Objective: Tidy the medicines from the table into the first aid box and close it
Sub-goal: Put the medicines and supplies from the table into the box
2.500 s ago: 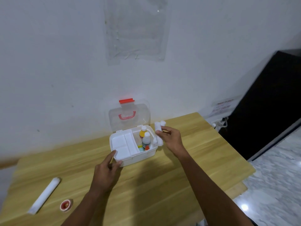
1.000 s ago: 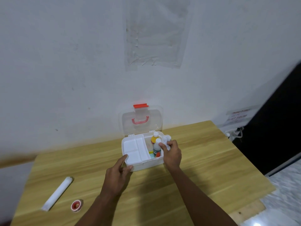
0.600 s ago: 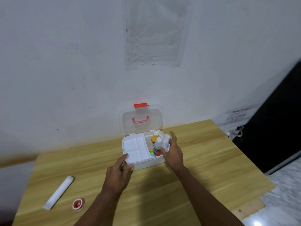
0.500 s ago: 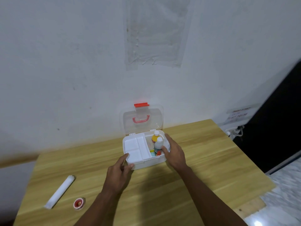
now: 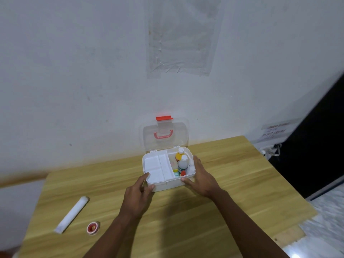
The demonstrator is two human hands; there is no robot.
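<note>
Since the earlier frame, the white rolls have been released into the first aid box (image 5: 167, 184); the right hand (image 5: 202, 178) is now spread empty against its right edge, and the left hand (image 5: 138, 195) is cupped loosely on the front-left corner. The lid (image 5: 164, 134) is stood open near the counter (image 5: 232, 192) back edge.

Both hands (image 5: 138, 194) (image 5: 202, 178) open, forward

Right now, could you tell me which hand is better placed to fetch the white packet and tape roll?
Left. The left hand is nearer the white packet and tape roll, which lie on that side; the right hand is beyond the box.
</note>
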